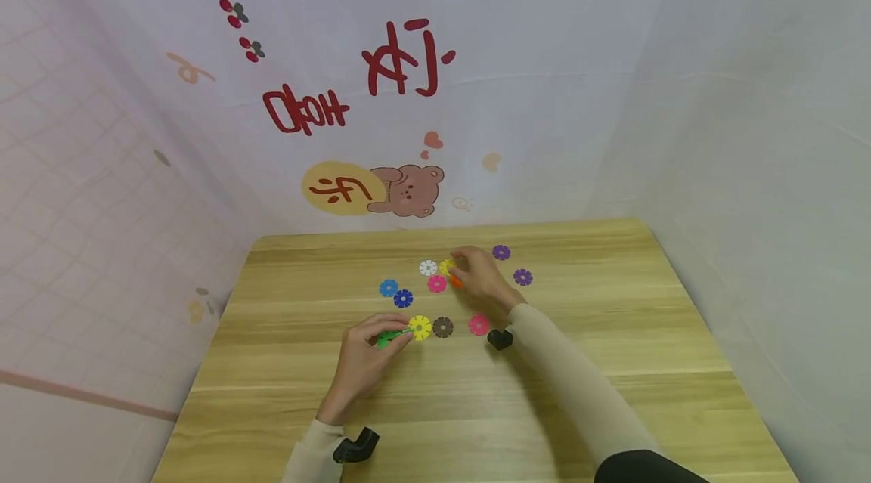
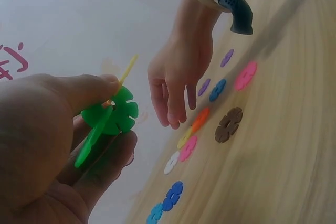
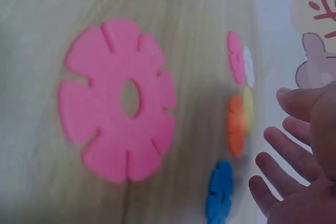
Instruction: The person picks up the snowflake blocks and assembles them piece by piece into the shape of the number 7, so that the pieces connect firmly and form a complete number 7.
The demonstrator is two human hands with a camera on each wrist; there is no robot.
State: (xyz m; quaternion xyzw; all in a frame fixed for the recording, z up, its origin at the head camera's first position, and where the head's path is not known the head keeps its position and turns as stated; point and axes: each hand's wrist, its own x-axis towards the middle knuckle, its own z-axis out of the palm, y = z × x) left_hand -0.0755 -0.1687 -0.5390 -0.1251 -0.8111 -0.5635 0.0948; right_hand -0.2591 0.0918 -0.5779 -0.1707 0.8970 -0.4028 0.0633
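My left hand (image 1: 364, 354) pinches joined slotted flower discs between thumb and fingers. In the left wrist view two green discs (image 2: 119, 116) stand crosswise to each other, and a yellow disc (image 2: 127, 74) is seen edge-on at their upper end. My right hand (image 1: 481, 275) hovers over the far part of the table, fingers loosely spread and holding nothing. Beneath or beside it lie an orange disc (image 3: 236, 127) and another yellow disc (image 1: 445, 267), partly covered by the hand in the head view. A pink disc (image 1: 437, 284) and a white disc (image 1: 428, 267) lie just left of them.
On the wooden table (image 1: 544, 407) lie a brown disc (image 1: 443, 327), a near pink disc (image 1: 479, 325), a light blue disc (image 1: 389, 288), a dark blue disc (image 1: 403, 298) and two purple discs (image 1: 522, 277) at right. A printed cloth (image 1: 544, 90) hangs behind.
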